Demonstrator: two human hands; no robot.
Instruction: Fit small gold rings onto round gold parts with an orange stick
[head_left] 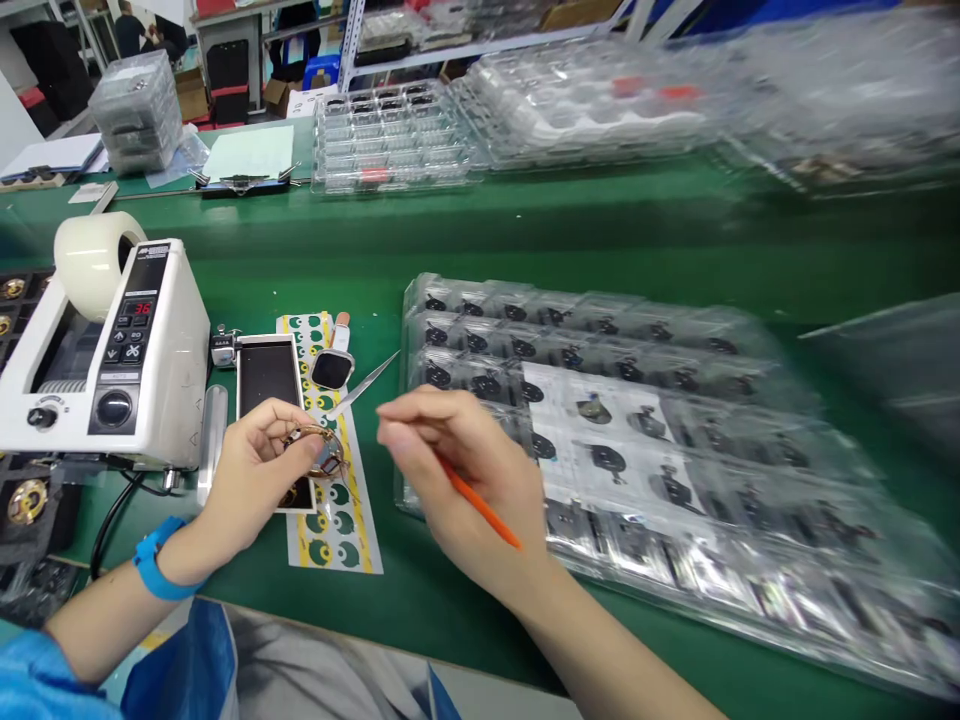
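Note:
My left hand (259, 470) pinches a round, gold-rimmed watch case (330, 455) between thumb and fingers. It is over a sheet of yellow and dark green stickers (341, 550) and the edge of a shallow white-rimmed tray (266, 375). To the right, my right hand (465, 480) is closed around a slim tool with an orange handle (484, 508); the tool's tip is hidden. Silver tweezers (367, 383) lie between the hands, their points towards the upper right. Above my left hand, a small square dark-faced piece (332, 369) rests on the sticker sheet.
A white tape dispenser (161, 350) reading 36 stands at left. Stacked clear blister trays (600, 340) with small black parts cover the right side. More clear trays (390, 140) and a clipboard (250, 155) sit on the raised shelf behind.

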